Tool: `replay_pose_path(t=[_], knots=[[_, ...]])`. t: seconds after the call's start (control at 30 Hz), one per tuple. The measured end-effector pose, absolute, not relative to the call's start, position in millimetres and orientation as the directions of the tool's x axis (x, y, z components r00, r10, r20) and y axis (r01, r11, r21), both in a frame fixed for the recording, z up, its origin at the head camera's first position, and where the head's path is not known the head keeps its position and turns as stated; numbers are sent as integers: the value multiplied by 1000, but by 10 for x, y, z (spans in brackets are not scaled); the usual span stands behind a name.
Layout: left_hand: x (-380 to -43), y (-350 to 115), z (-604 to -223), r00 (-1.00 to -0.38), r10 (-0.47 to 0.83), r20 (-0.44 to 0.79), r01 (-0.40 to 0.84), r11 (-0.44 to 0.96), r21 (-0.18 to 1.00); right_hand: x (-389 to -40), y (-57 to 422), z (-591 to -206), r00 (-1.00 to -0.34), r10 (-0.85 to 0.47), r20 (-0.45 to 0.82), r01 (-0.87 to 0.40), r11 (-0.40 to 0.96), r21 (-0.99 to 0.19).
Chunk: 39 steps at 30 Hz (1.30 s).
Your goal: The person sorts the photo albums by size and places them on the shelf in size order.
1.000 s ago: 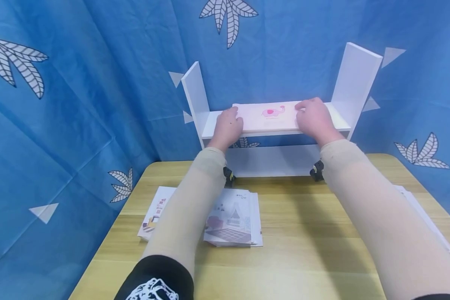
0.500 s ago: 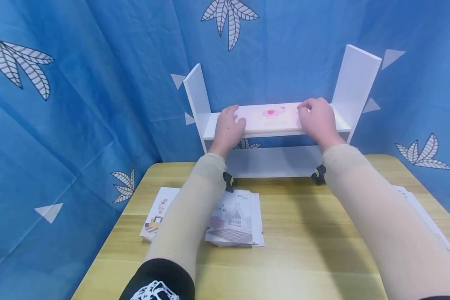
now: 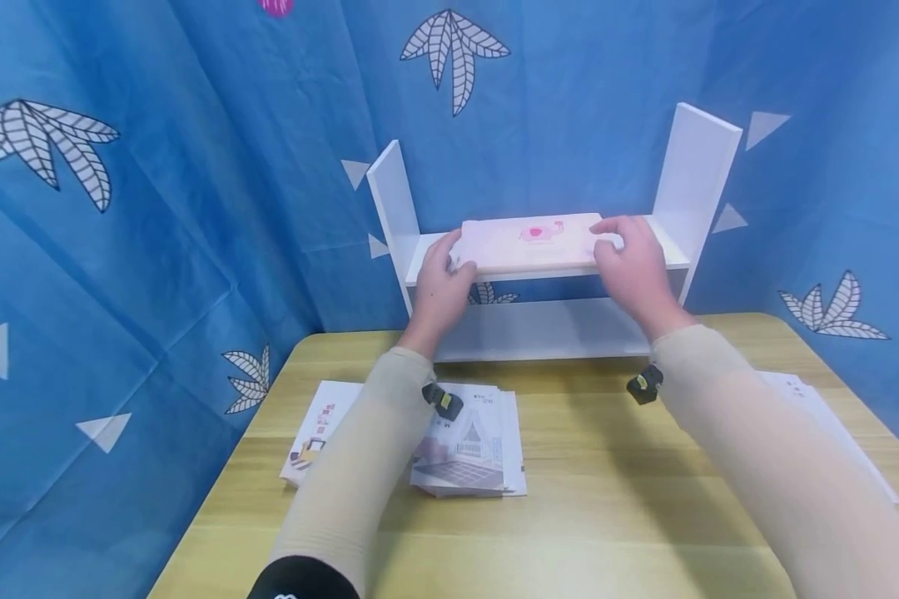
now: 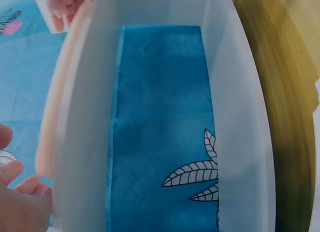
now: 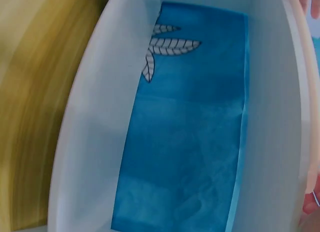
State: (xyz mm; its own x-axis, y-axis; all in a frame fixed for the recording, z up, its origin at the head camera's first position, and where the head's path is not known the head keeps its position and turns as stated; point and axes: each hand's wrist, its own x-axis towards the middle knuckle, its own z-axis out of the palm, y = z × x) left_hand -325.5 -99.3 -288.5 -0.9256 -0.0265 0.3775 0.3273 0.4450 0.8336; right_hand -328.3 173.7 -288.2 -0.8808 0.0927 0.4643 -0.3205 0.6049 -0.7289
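A flat, pale pink rectangular item (image 3: 498, 245) with a pink elephant picture lies on the upper board of a white shelf (image 3: 697, 170). At its left end is my left hand (image 3: 436, 291), thumb by the front corner and fingers stretched beside the end. The right hand (image 3: 635, 264) is at the opposite end, its index fingertip and thumb at the edge. From the left wrist, the item shows as a thin peach strip (image 4: 54, 112) along the board, with the left fingertips (image 4: 30, 184) right by its near end and the right hand (image 4: 65, 9) over the far one.
White printed booklets (image 3: 464, 441) are stacked in front of the shelf, with another stack (image 3: 322, 424) partly behind the left forearm. More white sheets (image 3: 831, 424) lie at the table's right, partly hidden by the right arm. A blue curtain (image 3: 539, 108) hangs behind the wooden table (image 3: 569, 532).
The left hand has shifted left and its fingers have come off the item's top to its end. The right hand's fingers have loosened at the right end. The item stays on the board.
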Motion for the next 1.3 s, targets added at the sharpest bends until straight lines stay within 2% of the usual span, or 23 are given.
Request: replay_pose_path(t=[0.3,0.4,0.5,0.63,0.73,0.87,1.03,1.17,1.3], knots=[[-2850,-1263,-3151,-903,-22,429,387,389,836,-2923,1620,-3076,-804,4,594,-486,570,-662],[-2722,-1331,-3241,-907,-2,420,384,400,832,-2767,1577,-3133,-804,-12,594,-501,552,-667],[-2608,-1401,-3317,-938,14,346,321,414,852,-2635,1531,-3200,-830,-25,558,-484,529,-697],[-2464,-1533,-3401,-991,15,136,132,378,917,-2530,1469,-3316,-897,-73,437,-418,464,-781],[-2404,-1654,-3470,-999,8,39,39,370,928,-2512,1427,-3428,-937,-123,326,-348,373,-860],[-2413,-1787,-3576,-1000,13,15,19,406,914,-2513,1359,-3631,-965,-188,183,-225,232,-946],[-2430,-1878,-3696,-998,2,-60,-52,461,886,-2482,1221,-3892,-969,-245,40,-67,106,-992],[-2457,-1946,-3879,-992,3,-123,-107,470,876,-2436,1148,-4067,-962,-264,-74,53,85,-995],[-2483,-1976,-4086,-981,49,-190,-149,442,884,-2384,1120,-4221,-954,-267,-133,109,101,-989]])
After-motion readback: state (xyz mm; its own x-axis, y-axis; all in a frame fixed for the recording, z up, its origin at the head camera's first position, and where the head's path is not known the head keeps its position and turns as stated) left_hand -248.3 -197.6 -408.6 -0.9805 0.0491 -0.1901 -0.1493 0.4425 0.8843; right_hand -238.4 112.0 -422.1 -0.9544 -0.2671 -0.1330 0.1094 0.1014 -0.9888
